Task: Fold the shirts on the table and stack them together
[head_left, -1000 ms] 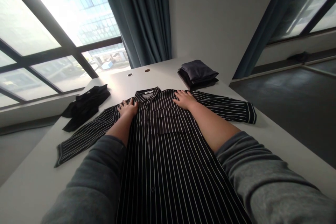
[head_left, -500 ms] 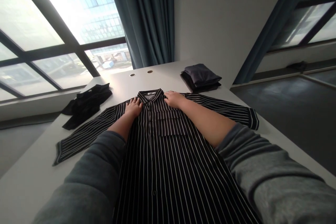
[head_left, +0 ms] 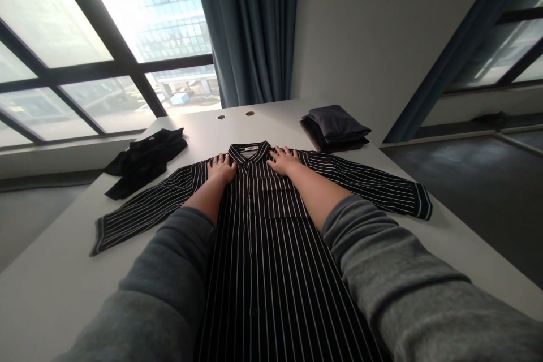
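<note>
A black shirt with white stripes (head_left: pixel 271 271) lies spread front side up, its collar at the far end and both sleeves stretched out sideways. My left hand (head_left: pixel 221 169) rests flat on the shoulder left of the collar, fingers spread. On the other side of the collar, my right hand (head_left: pixel 283 160) presses flat on the shoulder above the chest pocket, its fingers apart too. Neither hand grips the cloth. The lower end of the shirt runs out of view at the bottom.
The shirt lies on a white table (head_left: pixel 55 271) with two round cable holes near its far edge. Crumpled black clothing (head_left: pixel 146 161) lies at the left, and a stack of folded dark clothes (head_left: pixel 337 124) at the back right. Behind stand a window and a blue curtain (head_left: pixel 254 28).
My right hand has spread its fingers and flattened on the shoulder, where they were closer together before. The left hand stays on its shoulder. The whole view has shifted slightly.
</note>
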Tool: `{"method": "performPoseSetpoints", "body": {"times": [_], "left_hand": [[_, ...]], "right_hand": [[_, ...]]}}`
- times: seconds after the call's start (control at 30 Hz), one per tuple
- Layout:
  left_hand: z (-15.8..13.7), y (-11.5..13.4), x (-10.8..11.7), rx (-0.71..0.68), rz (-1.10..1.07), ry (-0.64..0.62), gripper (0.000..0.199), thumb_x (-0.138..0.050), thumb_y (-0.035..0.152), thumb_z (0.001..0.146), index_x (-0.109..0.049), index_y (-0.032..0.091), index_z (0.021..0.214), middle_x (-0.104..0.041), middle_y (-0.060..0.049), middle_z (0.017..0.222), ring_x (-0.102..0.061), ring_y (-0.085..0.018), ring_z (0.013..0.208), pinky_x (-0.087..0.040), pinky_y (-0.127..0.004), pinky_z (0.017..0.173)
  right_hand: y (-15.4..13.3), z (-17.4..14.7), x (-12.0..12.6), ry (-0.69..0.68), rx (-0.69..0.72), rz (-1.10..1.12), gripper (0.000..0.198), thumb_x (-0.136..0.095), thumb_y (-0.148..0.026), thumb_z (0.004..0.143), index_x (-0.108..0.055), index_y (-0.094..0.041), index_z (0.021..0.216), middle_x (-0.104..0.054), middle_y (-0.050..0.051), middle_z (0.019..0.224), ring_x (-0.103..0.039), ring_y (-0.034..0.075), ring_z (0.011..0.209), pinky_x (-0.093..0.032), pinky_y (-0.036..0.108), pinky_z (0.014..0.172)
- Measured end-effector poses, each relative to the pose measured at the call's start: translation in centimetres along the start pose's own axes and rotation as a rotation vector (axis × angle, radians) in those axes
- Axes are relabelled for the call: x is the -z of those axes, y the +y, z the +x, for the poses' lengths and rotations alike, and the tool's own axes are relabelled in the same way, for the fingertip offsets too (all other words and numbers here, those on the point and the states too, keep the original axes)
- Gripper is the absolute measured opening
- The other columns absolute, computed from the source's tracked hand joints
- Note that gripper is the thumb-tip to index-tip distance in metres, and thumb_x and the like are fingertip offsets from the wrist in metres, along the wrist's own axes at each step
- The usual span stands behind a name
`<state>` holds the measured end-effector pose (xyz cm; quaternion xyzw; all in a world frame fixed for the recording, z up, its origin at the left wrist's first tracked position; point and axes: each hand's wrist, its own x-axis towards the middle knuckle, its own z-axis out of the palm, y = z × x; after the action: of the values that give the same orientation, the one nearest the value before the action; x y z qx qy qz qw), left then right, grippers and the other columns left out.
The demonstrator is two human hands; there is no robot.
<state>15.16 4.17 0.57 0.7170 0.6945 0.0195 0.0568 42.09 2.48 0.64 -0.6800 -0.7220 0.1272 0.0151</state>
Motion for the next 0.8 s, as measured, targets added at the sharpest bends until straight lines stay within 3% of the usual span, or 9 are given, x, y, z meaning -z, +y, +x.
{"method": "performPoseSetpoints", "body": {"times": [0.17,0.37,0.6,0.67,0.8], "left_hand": [[-0.3,0.1,0.3,0.089,-0.017,0.023,0.081,-0.018,0.076,0.096,-0.026,0.038,0.168,-0.014,-0.004,0.178,-0.012,-0.044,0.162,-0.011,-0.07,0.126],[-0.6,0.5,0.8,0.206,-0.05,-0.005,0.078,-0.023,0.078,0.094,-0.03,0.046,0.165,-0.012,-0.006,0.178,-0.005,-0.055,0.159,-0.013,-0.086,0.112],[-0.4,0.5,0.7,0.223,-0.076,-0.02,0.08,-0.043,0.077,0.091,-0.029,0.048,0.164,-0.01,-0.007,0.179,-0.002,-0.056,0.159,-0.002,-0.088,0.111],[-0.6,0.6,1.0,0.236,-0.093,-0.006,0.081,-0.045,0.076,0.091,-0.031,0.045,0.165,-0.011,-0.01,0.178,-0.001,-0.056,0.159,-0.003,-0.088,0.112],[-2.6,-0.9,2.9,0.228,-0.182,0.115,0.078,-0.03,0.068,0.1,-0.03,0.03,0.168,-0.013,-0.017,0.177,-0.005,-0.047,0.162,-0.007,-0.078,0.12]], "right_hand": [[-0.4,-0.4,0.3,0.013,-0.063,0.027,0.073,-0.023,-0.067,0.104,-0.022,-0.036,0.169,-0.003,0.002,0.179,-0.001,0.038,0.163,0.0,0.064,0.128],[-0.5,-0.8,0.4,0.042,-0.145,0.053,0.075,-0.028,-0.078,0.099,-0.029,-0.044,0.166,-0.002,0.0,0.18,0.005,0.045,0.162,0.005,0.066,0.126],[-0.3,-1.1,0.0,0.075,-0.134,0.079,0.075,-0.03,-0.078,0.099,-0.034,-0.042,0.165,-0.003,0.001,0.18,0.006,0.047,0.161,0.006,0.07,0.123],[-0.5,-1.8,0.0,0.16,-0.087,0.084,0.068,-0.033,-0.071,0.102,-0.042,-0.039,0.162,-0.008,0.002,0.179,0.003,0.044,0.162,0.001,0.069,0.125],[-0.9,-4.1,0.9,0.506,0.009,0.058,0.053,-0.039,-0.046,0.107,-0.06,-0.025,0.151,-0.033,0.01,0.171,-0.018,0.036,0.16,-0.011,0.058,0.128]]}}
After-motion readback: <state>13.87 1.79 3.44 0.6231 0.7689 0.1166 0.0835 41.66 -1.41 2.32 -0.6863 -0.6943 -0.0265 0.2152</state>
